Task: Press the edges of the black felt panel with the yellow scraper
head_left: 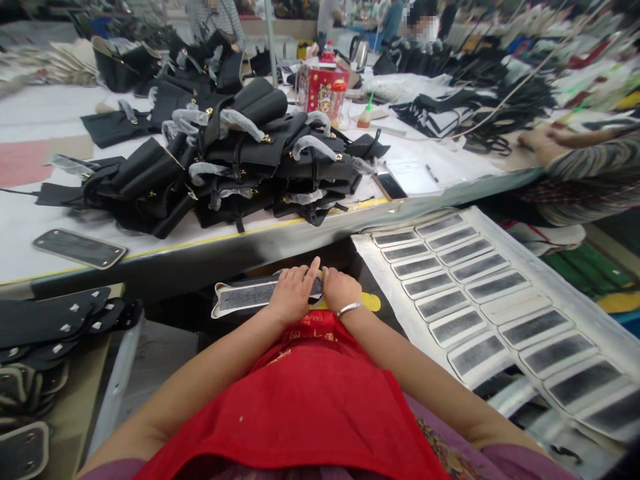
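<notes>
At far L, blk pieces (pixel 60 320) lie stacked; next, a dk plate (pixel 79 248) & pile of blk bags (pixel 260 150) on the table (pixel 23 230). Mid-view, near the table edge, a pale-edged dk strip (pixel 247 293) lies under L hand (pixel 293 292), fingers laid across, grip unclear; R hand (pixel 341 290), fingers curled, is at strip's R end, can't tell if pinching, yellow piece (pixel 371 302) juts past it, then board (pixel 367 250) w/ rows of dk panels (pixel 495 277).

Red box (pixel 315 81) near metal kettle (pixel 359 55).
</notes>
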Demonstrator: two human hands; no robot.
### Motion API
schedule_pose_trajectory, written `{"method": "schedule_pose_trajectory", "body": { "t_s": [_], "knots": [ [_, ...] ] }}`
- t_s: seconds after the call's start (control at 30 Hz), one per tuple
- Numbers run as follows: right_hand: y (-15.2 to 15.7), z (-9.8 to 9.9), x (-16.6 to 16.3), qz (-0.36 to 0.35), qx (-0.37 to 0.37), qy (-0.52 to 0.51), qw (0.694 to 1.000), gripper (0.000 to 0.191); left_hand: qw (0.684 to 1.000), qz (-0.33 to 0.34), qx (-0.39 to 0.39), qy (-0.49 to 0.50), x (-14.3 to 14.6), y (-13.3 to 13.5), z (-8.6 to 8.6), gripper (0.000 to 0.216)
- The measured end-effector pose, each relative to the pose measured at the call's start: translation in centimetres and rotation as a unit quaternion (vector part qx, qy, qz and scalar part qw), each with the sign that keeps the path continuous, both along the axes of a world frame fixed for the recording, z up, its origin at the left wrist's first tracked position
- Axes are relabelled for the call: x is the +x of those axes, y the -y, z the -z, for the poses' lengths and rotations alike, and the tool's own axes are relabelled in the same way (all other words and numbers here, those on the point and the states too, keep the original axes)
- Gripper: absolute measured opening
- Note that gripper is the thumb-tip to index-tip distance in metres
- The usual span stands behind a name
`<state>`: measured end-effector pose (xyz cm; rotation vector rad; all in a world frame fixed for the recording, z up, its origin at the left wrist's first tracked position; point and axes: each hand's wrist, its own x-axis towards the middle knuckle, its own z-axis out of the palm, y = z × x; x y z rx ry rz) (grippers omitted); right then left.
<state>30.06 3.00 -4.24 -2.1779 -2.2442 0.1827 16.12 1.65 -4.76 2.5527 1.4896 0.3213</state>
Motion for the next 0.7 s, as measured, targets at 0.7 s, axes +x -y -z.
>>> {"method": "schedule_pose_trajectory", "body": {
  "t_s": [0.7],
  "knots": [
    [-1.1, -0.3, -0.5, -0.057, -0.022, 0.029, 0.998, 0.042, 0.995, -0.016, -0.084, 0.055, -0.4, -0.6, -0.9, 0.092]
  ]
}}
